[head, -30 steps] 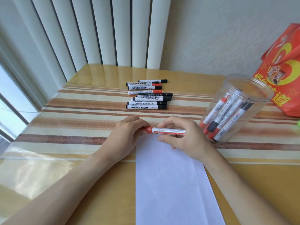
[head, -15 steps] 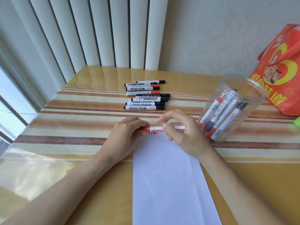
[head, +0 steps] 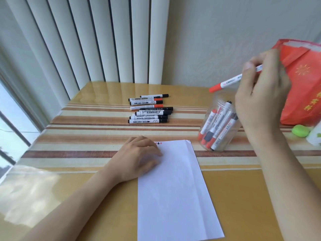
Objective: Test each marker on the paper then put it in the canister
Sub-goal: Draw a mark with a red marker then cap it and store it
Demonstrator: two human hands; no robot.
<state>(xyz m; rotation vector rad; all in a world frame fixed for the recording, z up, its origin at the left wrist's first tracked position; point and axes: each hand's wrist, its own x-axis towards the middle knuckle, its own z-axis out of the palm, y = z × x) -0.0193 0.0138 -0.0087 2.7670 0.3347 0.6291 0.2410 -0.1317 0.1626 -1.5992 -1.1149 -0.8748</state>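
Observation:
My right hand (head: 262,94) holds a red-capped white marker (head: 227,83) in the air above the clear plastic canister (head: 218,126), cap end tilted down to the left. The canister stands on the table with several red and black markers leaning inside it. My left hand (head: 139,157) rests with loosely curled fingers on the top left corner of the white paper (head: 175,192). Small red and black test marks (head: 159,143) show at the paper's top edge. Several more markers (head: 149,110) lie in a row farther back on the table.
A red printed bag (head: 304,80) stands behind the canister at the right. A small green object (head: 300,130) and a white item lie at the right edge. Vertical blinds and a window line the back and left of the striped table (head: 86,129).
My right hand has lifted the red marker off the paper and carried it up and to the right, above the canister. My left hand has let go of the marker and settled on the paper.

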